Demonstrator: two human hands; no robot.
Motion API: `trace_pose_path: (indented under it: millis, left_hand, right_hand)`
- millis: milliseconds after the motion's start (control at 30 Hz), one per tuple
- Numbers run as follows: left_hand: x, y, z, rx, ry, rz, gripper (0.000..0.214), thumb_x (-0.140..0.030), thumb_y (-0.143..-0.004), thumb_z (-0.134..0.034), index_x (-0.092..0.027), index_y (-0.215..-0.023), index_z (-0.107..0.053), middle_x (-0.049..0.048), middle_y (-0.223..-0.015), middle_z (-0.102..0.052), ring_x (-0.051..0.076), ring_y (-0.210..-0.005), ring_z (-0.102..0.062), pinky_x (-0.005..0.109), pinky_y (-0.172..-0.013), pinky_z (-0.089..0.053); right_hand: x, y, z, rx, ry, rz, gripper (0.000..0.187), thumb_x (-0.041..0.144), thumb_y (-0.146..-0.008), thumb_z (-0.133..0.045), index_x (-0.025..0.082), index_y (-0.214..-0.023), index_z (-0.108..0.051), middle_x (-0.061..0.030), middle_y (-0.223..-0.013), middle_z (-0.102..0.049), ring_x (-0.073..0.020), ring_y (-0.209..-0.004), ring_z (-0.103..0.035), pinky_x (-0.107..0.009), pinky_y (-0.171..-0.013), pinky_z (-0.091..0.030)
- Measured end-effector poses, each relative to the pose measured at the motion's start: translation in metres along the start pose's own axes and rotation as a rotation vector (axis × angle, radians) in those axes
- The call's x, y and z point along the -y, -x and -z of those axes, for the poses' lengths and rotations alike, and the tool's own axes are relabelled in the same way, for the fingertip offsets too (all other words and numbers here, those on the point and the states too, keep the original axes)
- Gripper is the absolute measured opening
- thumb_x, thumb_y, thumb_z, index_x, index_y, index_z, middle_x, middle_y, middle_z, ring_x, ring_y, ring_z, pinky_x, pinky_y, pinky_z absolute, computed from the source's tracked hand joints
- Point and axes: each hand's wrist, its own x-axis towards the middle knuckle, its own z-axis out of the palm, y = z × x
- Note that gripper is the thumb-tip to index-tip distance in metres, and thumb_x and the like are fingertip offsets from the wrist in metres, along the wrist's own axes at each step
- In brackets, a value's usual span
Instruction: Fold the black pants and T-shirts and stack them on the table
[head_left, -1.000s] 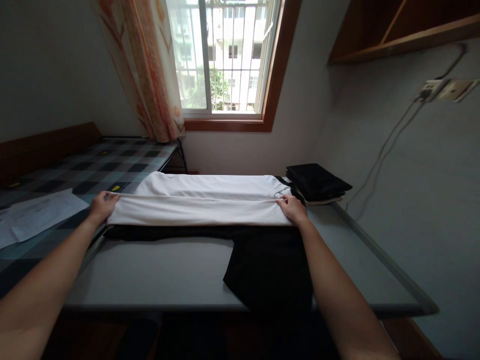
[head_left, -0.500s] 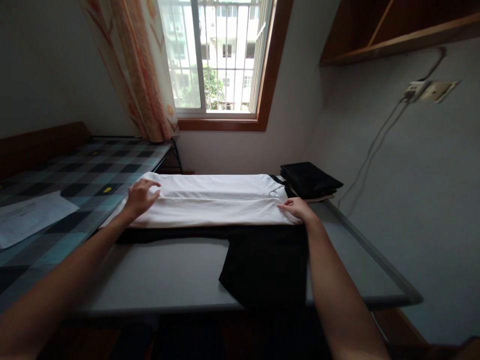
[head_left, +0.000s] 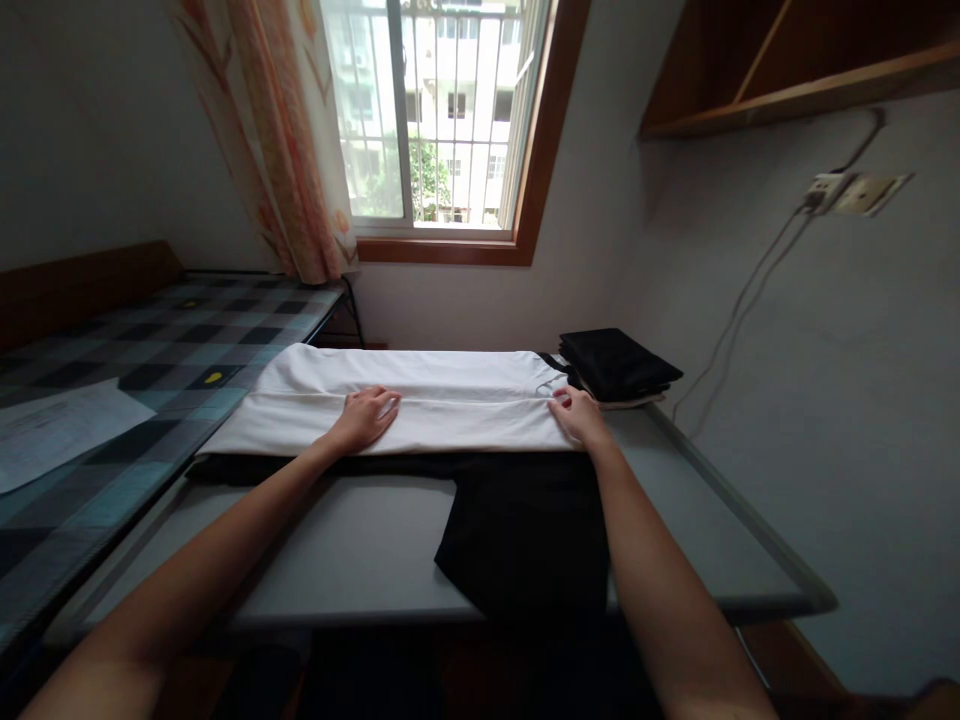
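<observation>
A white shirt with black parts (head_left: 442,378) lies across the table, its body folded over lengthwise into a long strip. From its near side a black sleeve (head_left: 529,530) spreads towards the table's front edge. My left hand (head_left: 366,416) rests open on the white cloth near the middle of the strip, its fingers loosely bent along the fold line. At the right end, by the collar, my right hand (head_left: 576,414) touches the same fold. Its fingers are slightly curled and apart, lying on the fabric.
Behind the shirt's right end sits a stack of folded black clothes (head_left: 619,363). The grey-white table (head_left: 360,550) abuts a bed with a checked cover (head_left: 247,315), where a paper sheet (head_left: 71,430) lies. A cable (head_left: 750,280) hangs down the right wall.
My left hand has moved right, from the shirt's left end to near its middle. My right hand has shifted slightly left and its pinch on the cloth has loosened.
</observation>
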Motion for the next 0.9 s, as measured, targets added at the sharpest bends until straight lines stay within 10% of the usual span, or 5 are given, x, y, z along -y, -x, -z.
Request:
trace_pose_path:
  millis: [267,900]
  left_hand:
    - [0.030,-0.011,0.000,-0.058,0.070,0.069,0.032,-0.047,-0.087,-0.052,-0.019,-0.084,-0.066,0.0083,-0.095,-0.068,0.029,-0.098,-0.063,0.045,-0.093,-0.039]
    - [0.033,-0.015,-0.004,-0.076,-0.062,0.022,0.031,-0.045,-0.091,-0.048,-0.019,-0.093,-0.064,0.0109,-0.097,-0.066,0.031,-0.100,-0.059,0.044,-0.090,-0.041]
  right_hand:
    - [0.009,0.000,-0.008,0.036,0.075,0.067,0.026,0.037,-0.091,-0.054,0.021,-0.104,-0.069,-0.0115,-0.110,-0.057,-0.0229,-0.095,-0.059,-0.034,-0.089,-0.043]
    - [0.021,0.005,-0.009,-0.090,0.260,0.102,0.023,0.036,-0.091,-0.055,0.022,-0.106,-0.066,-0.0141,-0.112,-0.057,-0.0302,-0.106,-0.052,-0.041,-0.088,-0.040]
